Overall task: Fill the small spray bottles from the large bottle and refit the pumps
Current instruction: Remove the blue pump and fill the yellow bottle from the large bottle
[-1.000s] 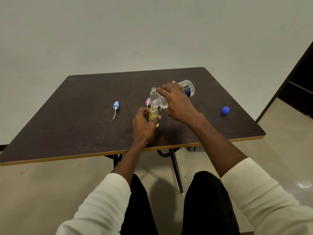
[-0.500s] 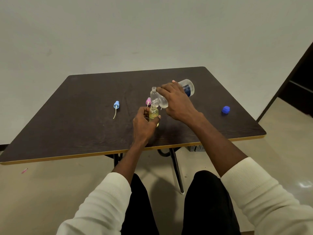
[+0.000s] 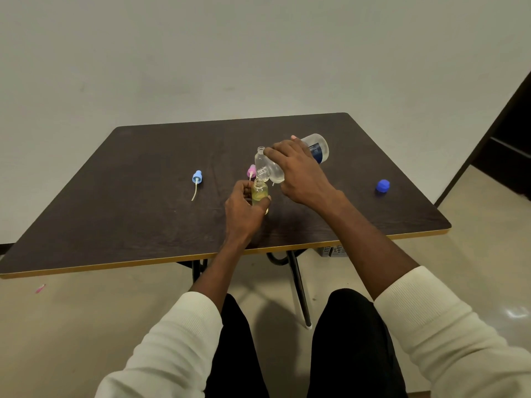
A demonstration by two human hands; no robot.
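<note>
My right hand (image 3: 298, 173) grips the large clear bottle (image 3: 317, 149), tipped on its side with its mouth down over a small spray bottle (image 3: 259, 193). That small bottle holds yellowish liquid and stands on the dark table (image 3: 143, 214), held upright by my left hand (image 3: 244, 208). A second small clear bottle (image 3: 261, 156) stands just behind, partly hidden by the large one. A pink pump (image 3: 251, 171) lies beside it. A blue pump (image 3: 196, 179) with its white tube lies further left.
The large bottle's blue cap (image 3: 382, 186) sits on the table at the right. The table's near edge has a yellow trim, with my knees below it. A dark doorway stands at the far right. A small pink scrap (image 3: 40, 288) lies on the floor at left.
</note>
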